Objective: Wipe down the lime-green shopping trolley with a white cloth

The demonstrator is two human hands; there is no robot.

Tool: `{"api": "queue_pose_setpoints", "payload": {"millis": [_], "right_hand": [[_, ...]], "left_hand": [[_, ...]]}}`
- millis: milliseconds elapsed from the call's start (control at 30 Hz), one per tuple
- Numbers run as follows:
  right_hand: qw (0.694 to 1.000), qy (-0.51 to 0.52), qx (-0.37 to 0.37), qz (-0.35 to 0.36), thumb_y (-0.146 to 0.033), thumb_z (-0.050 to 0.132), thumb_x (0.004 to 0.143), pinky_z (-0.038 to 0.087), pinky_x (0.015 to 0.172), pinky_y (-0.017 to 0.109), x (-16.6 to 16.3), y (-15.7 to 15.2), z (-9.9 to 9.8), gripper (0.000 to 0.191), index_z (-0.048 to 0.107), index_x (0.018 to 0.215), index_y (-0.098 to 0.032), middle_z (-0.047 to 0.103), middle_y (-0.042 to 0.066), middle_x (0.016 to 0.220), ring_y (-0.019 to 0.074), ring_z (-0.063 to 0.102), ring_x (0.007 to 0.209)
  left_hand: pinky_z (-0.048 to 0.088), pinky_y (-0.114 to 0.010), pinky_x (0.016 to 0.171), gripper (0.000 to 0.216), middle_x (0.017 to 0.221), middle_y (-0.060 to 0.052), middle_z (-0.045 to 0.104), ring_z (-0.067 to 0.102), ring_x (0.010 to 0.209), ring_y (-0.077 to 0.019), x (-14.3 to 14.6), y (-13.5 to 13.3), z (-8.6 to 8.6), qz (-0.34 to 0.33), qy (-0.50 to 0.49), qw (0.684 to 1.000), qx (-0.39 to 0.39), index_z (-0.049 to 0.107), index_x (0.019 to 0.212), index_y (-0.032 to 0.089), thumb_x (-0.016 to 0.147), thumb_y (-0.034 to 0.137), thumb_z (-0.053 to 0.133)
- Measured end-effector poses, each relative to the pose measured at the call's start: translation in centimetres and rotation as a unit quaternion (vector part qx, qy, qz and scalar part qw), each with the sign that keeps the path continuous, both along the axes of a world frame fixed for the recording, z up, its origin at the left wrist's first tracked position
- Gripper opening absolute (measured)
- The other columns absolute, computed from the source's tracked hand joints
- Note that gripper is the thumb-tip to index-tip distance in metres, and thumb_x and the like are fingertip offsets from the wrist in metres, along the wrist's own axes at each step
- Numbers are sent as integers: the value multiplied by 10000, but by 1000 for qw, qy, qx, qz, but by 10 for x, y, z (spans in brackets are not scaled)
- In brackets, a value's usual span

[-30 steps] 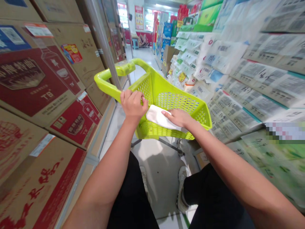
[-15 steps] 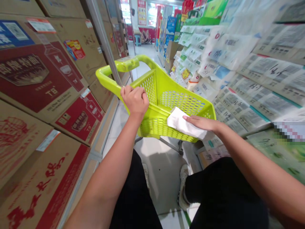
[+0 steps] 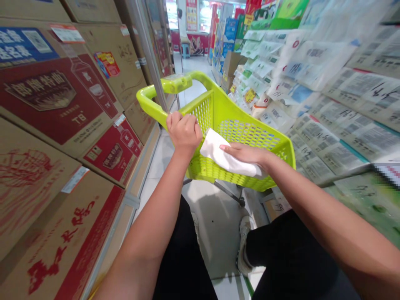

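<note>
A lime-green plastic shopping cart [image 3: 246,129] stands sideways in front of me, its basket walls full of small holes. My left hand [image 3: 185,131] is closed round the cart's near top rim, close to the handle end. Under my right hand [image 3: 245,152] lies a folded white cloth [image 3: 218,152], pressed on the cart's near rim and side. The thumb rests on top of the cloth; its other fingers are partly hidden. Inside the basket, what shows is the perforated far wall.
Stacked cardboard cartons [image 3: 40,91] rise on the left, with a metal post [image 3: 153,54] beside the cart handle. Shelves of packaged goods [image 3: 340,104] line the right. My shoes [image 3: 245,246] stand on the tiled floor [image 3: 212,237]. A blue stool [image 3: 185,50] is far down the aisle.
My right hand has slid the white cloth left along the cart's rim, closer to my left hand. My left hand keeps its hold; the whole view has shifted slightly.
</note>
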State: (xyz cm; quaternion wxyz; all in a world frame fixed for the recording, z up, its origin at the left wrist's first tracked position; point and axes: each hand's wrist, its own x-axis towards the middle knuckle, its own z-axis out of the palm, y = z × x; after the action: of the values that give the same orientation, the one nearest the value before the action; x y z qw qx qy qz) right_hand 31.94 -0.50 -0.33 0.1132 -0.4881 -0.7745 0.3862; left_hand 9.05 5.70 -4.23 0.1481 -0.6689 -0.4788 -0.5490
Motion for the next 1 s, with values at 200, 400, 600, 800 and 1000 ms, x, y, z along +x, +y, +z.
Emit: {"api": "queue_pose_setpoints", "payload": {"millis": [200,400,600,800,1000], "right_hand": [[995,-22,-71,-63,-752,444,961,579,939,399,55,-28,-4,635,758,1142,-230,772,81,1201,297,717,1060],[970,22,-201,-134,-789,577,873,635,831,366,113,-57,-5,670,761,1148,-206,782,90,1171,287,749,1001],[964,13,-209,-164,-761,610,868,627,701,330,123,-65,-1,639,746,1132,-196,788,106,1126,261,756,881],[986,41,-123,-103,-672,561,948,591,690,314,60,-22,4,527,731,1091,-193,791,104,1047,223,721,832],[989,101,-100,-41,-634,590,960,520,625,253,-19,25,10,500,687,1039,-150,774,84,974,160,645,723]], "left_hand": [[320,-561,1025,174,743,-58,587,580,1044,-329,3,-3,0,-11,14,1000,-11,477,710,231,877,222,523],[339,-554,1028,190,722,-43,561,588,1019,-314,6,7,-1,-10,3,1000,-2,470,697,232,872,208,540],[351,-537,1016,208,691,-36,557,576,967,-286,14,6,-2,4,-23,1000,8,469,669,233,862,182,529],[341,-537,1021,212,687,-42,565,571,966,-286,25,-4,-2,1,-41,999,4,490,654,236,857,185,527],[331,-559,1020,232,697,-48,574,576,971,-302,22,-7,1,-4,-43,999,-12,478,643,233,870,190,497]]}}
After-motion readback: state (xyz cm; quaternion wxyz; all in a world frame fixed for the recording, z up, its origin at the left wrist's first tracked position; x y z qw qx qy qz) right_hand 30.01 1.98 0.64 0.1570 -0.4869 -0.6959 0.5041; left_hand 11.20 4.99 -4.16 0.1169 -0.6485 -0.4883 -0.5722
